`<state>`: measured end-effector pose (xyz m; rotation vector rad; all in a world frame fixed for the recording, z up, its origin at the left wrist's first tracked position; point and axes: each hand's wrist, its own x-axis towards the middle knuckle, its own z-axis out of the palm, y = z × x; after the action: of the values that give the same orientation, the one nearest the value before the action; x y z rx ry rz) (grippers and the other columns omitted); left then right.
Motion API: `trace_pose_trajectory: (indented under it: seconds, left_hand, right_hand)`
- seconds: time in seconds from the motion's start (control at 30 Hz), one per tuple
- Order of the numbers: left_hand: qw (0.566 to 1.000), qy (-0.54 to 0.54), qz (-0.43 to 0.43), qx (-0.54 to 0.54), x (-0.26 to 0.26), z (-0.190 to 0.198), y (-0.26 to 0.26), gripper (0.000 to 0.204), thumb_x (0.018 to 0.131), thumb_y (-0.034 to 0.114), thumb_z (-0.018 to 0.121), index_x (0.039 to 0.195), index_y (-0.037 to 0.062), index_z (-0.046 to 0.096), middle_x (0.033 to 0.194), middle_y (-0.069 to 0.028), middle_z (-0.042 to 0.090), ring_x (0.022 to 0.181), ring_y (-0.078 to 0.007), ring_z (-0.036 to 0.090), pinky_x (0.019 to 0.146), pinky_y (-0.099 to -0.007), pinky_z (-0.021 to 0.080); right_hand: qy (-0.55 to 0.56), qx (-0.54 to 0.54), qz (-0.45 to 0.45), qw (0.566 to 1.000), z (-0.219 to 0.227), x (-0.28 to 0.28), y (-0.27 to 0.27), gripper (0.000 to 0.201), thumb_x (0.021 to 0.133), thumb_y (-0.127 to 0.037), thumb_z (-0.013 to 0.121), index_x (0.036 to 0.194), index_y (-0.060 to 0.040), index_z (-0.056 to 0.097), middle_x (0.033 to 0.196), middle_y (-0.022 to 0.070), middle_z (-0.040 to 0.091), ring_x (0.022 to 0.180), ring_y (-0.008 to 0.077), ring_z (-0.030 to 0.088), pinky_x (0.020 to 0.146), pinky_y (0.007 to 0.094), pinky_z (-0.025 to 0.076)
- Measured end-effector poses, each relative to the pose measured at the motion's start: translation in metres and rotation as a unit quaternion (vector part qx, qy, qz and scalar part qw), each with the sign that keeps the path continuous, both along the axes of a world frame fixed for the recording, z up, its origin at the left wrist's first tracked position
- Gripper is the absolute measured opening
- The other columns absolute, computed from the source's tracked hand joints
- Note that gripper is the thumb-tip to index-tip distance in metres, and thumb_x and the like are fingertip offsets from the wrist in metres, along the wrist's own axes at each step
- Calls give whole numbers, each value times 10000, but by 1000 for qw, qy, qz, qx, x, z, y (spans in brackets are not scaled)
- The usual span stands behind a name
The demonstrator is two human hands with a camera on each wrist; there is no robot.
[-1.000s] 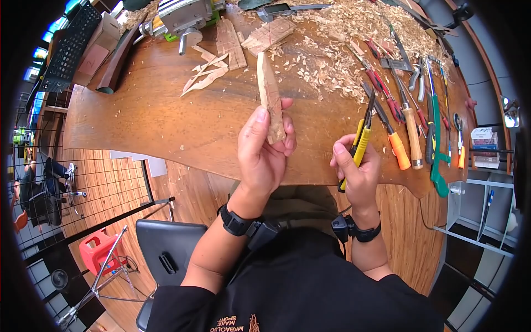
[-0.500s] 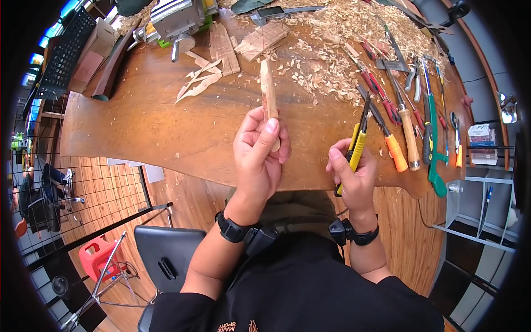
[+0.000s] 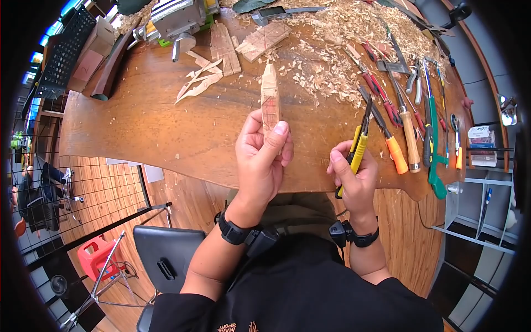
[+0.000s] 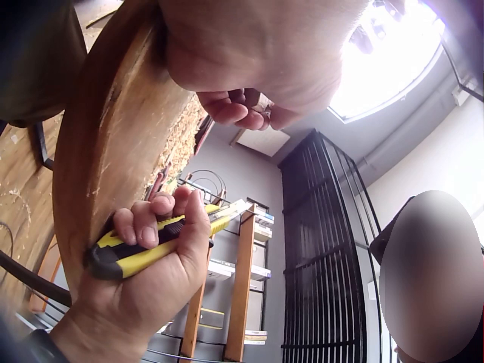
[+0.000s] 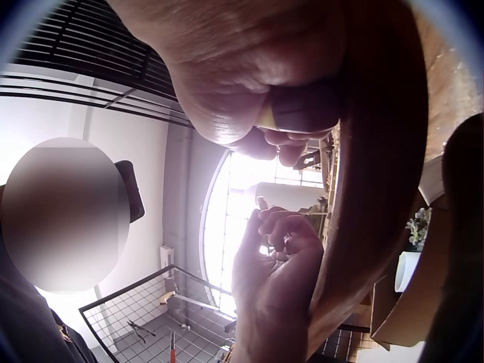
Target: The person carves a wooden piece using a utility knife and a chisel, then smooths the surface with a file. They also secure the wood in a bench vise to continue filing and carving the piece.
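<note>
Both hands' fingers are gripping: left hand (image 3: 259,169) turning wood (image 3: 270,99) marks-up, right hand (image 3: 360,185) holding a knife (image 3: 358,154) by the desk's (image 3: 166,130) near edge.

Wears a black short-sleeved T-shirt (image 3: 326,288), plain across the visible back or chest, with small orange lettering (image 3: 227,327) reading SPORT, cut off at the bottom edge of the frame, and an orange emblem (image 3: 253,326) just beside it. Has dark olive-brown trousers (image 3: 304,207) in the lower centre. Leaves the left hand (image 3: 261,160) and right hand (image 3: 357,177) bare. Carries a broad black band (image 3: 232,228) on the left wrist and another black band (image 3: 366,239) on the right, each bearing a small boxy black camera housing (image 3: 263,239), with a thin dark cable (image 3: 343,253) hanging near the right one.
</note>
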<state>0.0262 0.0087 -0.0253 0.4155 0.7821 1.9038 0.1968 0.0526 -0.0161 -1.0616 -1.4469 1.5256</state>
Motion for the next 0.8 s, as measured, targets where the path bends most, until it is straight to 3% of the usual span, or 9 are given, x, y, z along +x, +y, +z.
trace_pose_trajectory:
  seconds: [0.37, 0.57, 0.8]
  left_hand:
    - [1000, 13, 0, -9, 1, 2, -1, 228, 995, 118, 611, 1185, 23, 529, 815, -26, 548, 575, -86, 458, 515, -218, 363]
    - [999, 29, -15, -14, 1, 6, -4, 265, 1014, 140, 584, 1219, -14, 516, 736, 3, 456, 559, -75, 397, 500, -218, 333]
    - [999, 44, -12, -17, 1, 3, -2, 375, 1090, 324, 426, 1176, -26, 527, 687, -3, 415, 536, -74, 352, 485, -222, 318]
  right_hand:
    - [-1, 2, -5, 1000, 1, -1, 0, 186, 956, -210, 700, 1005, -44, 633, 703, -12, 613, 557, 18, 481, 482, 193, 341]
    - [0, 0, -1, 1000, 0, 0, 0, 178, 956, -202, 698, 1000, -42, 634, 699, -12, 611, 553, 18, 478, 481, 192, 338]
    - [8, 1, -1, 1000, 0, 0, 0, 176, 959, -201, 696, 1003, -42, 633, 706, -10, 613, 558, 18, 483, 480, 193, 342]
